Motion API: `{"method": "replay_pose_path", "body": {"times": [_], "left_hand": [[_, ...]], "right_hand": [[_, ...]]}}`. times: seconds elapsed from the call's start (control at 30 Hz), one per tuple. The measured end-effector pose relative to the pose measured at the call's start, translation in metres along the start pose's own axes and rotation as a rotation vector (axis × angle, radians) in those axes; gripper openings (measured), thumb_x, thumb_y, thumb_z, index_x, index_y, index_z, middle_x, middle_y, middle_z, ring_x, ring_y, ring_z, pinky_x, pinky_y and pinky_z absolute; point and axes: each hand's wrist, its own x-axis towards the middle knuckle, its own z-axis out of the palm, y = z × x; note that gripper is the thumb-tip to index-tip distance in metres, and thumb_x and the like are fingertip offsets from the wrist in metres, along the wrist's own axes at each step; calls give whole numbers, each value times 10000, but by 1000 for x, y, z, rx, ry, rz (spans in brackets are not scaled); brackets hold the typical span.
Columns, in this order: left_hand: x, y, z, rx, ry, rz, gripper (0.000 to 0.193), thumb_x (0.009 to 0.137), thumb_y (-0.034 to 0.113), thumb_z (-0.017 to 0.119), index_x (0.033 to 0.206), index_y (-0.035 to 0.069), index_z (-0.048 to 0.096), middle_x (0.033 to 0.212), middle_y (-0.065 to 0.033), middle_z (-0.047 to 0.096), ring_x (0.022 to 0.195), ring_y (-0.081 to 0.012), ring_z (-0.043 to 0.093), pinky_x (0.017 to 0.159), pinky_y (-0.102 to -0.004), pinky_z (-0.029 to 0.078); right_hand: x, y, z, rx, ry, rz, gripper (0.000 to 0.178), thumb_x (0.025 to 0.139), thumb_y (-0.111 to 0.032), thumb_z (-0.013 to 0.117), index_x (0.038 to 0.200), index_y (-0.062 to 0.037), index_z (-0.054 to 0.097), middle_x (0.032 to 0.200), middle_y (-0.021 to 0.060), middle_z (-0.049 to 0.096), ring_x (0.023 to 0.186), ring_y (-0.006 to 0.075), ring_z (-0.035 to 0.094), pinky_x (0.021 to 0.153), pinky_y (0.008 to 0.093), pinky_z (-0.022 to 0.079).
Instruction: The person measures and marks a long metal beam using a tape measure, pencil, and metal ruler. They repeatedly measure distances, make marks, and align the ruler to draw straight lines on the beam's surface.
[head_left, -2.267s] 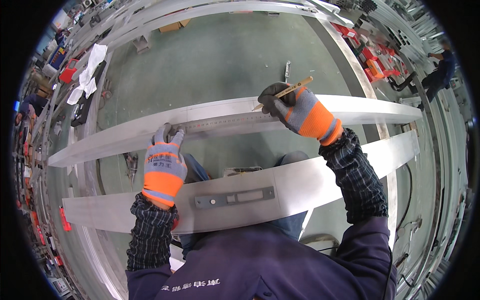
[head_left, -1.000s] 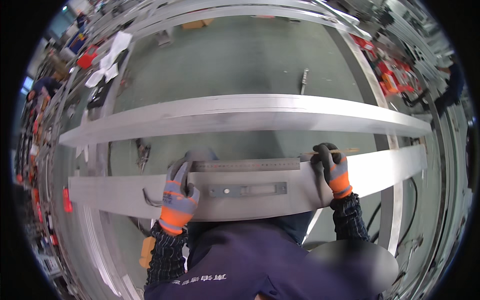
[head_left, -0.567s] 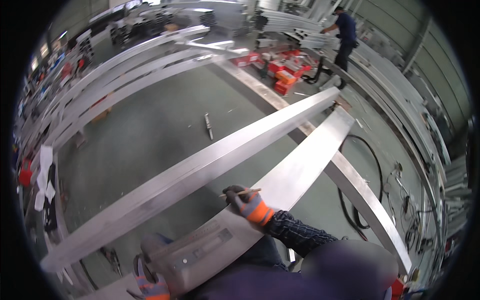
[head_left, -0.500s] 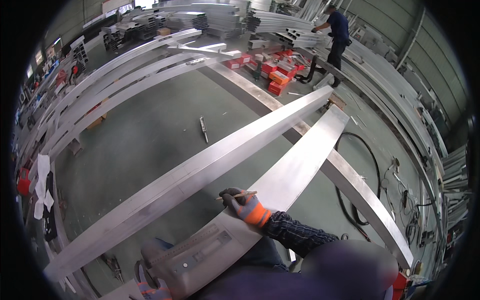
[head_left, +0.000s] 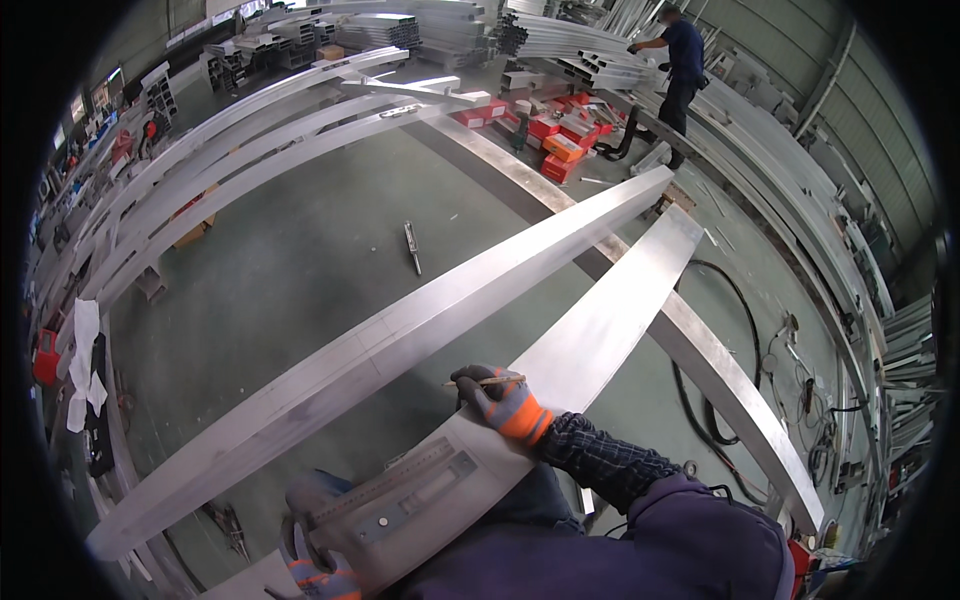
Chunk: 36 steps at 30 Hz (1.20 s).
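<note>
Ruler (head_left: 385,481): on the near metal beam (head_left: 605,325); we judge it light, stiff, slippery, best held by its edges.
Right hand (head_left: 507,405): fingers pinching a pencil (head_left: 507,379) at the beam's far edge.
Left hand (head_left: 320,572): beside the ruler's lower end; we cannot tell its grip.

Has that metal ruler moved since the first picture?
Yes, toward the person: the metal ruler was held along the farther beam, and now it lies along the nearer beam.
</note>
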Motion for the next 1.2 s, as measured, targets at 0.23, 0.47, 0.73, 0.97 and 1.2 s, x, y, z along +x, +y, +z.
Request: {"method": "replay_pose_path", "body": {"times": [0.23, 0.47, 0.73, 0.97, 1.2], "left_hand": [[-7, -19, 24, -189, 79, -139, 689, 817, 38, 648, 1494, 21, 521, 1491, -245, 522, 1306, -391, 578, 1074, -426, 488], [-6, -8, 6, 152, -72, -210, 736, 795, 121, 708, 1501, 61, 511, 1518, -302, 452, 1343, -469, 509, 1108, -494, 459], [-7, -4, 1, 136, -69, -213, 700, 829, 138, 662, 1510, 120, 500, 1541, -313, 400, 1338, -504, 484, 1131, -521, 432], [-9, 6, 2, 179, 38, -132, 644, 862, 133, 648, 1494, 140, 529, 1537, -250, 451, 1248, -463, 566, 1040, -513, 496], [-42, -12, -55, -77, 327, -325, 545, 896, -15, 622, 1434, 52, 576, 1470, -187, 518, 1221, -300, 623, 995, -370, 525]], "right_hand": [[6, -19, -2, -99, 19, 10, 182, 1017, -168, 631, 1111, -50, 734, 973, 166, 750, 884, 307, 730, 786, 385, 580], [3, 20, 6, 186, 7, 142, 159, 1062, -85, 557, 1123, -23, 690, 852, 40, 685, 705, 121, 637, 617, 279, 521], [-5, 33, 10, 138, 70, 57, 235, 1058, -175, 597, 1188, 4, 676, 912, 59, 667, 808, 132, 594, 751, 300, 500], [-5, 55, 10, 175, 121, 24, 257, 1081, -216, 577, 1179, 4, 668, 885, 32, 637, 795, 109, 557, 718, 271, 463], [-4, 54, 10, 228, 87, -19, 274, 1088, -252, 579, 1190, -10, 657, 836, -22, 548, 740, 84, 461, 656, 261, 397]]}}
